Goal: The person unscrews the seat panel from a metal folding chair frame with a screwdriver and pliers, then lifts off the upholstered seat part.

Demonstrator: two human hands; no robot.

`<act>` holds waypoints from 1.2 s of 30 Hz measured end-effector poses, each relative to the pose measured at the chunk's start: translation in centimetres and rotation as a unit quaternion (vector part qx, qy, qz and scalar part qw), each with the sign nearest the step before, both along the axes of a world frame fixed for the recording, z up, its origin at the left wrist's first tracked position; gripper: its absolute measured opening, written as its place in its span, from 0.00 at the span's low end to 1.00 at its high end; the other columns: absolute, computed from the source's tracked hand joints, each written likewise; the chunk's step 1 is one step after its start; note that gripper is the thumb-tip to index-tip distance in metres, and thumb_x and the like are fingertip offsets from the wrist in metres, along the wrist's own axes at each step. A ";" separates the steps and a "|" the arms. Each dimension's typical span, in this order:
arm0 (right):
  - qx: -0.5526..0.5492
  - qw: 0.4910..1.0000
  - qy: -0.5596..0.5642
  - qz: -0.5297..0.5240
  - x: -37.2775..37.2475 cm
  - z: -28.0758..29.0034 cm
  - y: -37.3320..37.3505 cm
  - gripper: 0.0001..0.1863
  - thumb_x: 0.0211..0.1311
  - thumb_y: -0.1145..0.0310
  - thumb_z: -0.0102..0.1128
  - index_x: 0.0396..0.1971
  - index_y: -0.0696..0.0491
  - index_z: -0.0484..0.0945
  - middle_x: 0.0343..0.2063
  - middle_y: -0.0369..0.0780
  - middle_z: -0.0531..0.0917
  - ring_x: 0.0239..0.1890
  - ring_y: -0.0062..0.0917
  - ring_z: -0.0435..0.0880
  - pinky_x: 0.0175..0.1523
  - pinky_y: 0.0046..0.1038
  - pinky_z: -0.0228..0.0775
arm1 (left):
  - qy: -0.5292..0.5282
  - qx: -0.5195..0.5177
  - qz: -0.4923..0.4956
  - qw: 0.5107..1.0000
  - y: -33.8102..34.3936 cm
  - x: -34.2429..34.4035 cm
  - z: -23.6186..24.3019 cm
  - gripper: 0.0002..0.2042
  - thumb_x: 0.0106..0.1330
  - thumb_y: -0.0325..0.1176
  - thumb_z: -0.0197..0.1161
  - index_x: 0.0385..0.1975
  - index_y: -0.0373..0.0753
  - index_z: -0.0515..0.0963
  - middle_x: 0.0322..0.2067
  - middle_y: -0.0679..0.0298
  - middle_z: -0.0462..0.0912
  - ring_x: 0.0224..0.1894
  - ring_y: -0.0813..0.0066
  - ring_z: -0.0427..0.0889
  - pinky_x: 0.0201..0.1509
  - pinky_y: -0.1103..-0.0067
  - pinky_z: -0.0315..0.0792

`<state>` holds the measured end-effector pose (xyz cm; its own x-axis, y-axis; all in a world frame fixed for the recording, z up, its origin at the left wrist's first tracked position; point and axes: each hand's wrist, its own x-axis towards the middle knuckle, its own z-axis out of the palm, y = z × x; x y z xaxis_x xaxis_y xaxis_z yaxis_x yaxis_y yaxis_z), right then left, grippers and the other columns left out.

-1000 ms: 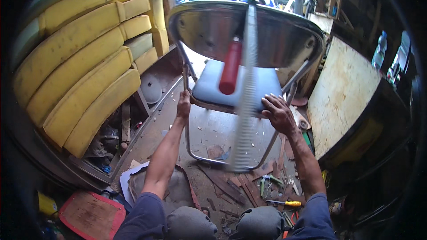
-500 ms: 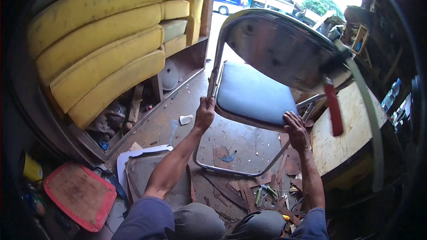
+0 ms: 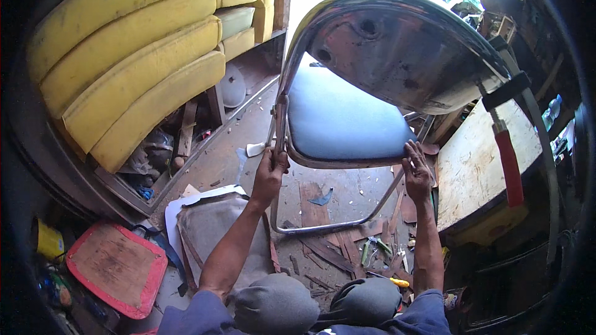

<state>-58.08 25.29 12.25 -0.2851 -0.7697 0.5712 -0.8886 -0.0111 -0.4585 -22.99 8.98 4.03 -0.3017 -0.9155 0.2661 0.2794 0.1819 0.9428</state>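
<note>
Cluttered workshop, bright doorway on the far side, scraps over the floor. Chair is mid-scene, just beyond the person's knees: metal frame, blue seat. Backrest shows its bare metal rear to the person, so chair faces away, twd the doorway. Backrest's long axis runs L to R, R end lower in view; seat runs near to far behind it. L hand is closed round the L frame tube; R hand has fingers laid out on the seat's near R corner, can't tell if it grips underneath.

Bar clamp w/ red handle hangs at the backrest's R end. Main risk, I'd say: clamp slips if its screw is loose, or its wt drags the chair over to the R, b/c that hand may only be resting. Base loop could also skid on the scraps.

Farther out: grey panel & red-edged board near L, yellow-handled tool near R, yellow foam pads stacked L, pale board leaning R.
</note>
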 end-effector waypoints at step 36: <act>0.203 0.872 -0.030 -0.444 4.3 -31.5 34.7 0.20 0.58 0.68 0.56 0.52 0.51 0.79 0.58 0.47 0.75 0.65 0.41 0.66 0.66 0.57 0.53 | -0.514 -0.656 -0.002 0.552 7.1 -28.2 9.2 0.27 0.63 0.25 0.52 0.65 0.31 0.61 0.59 0.41 0.73 0.60 0.40 0.73 0.62 0.57 0.69</act>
<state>-53.82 60.03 -19.29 -0.8918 -0.3651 0.2673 -0.4384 0.8436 -0.3102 -51.18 16.10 13.27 -0.9123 -0.1370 0.3858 -0.2787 0.8982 -0.3399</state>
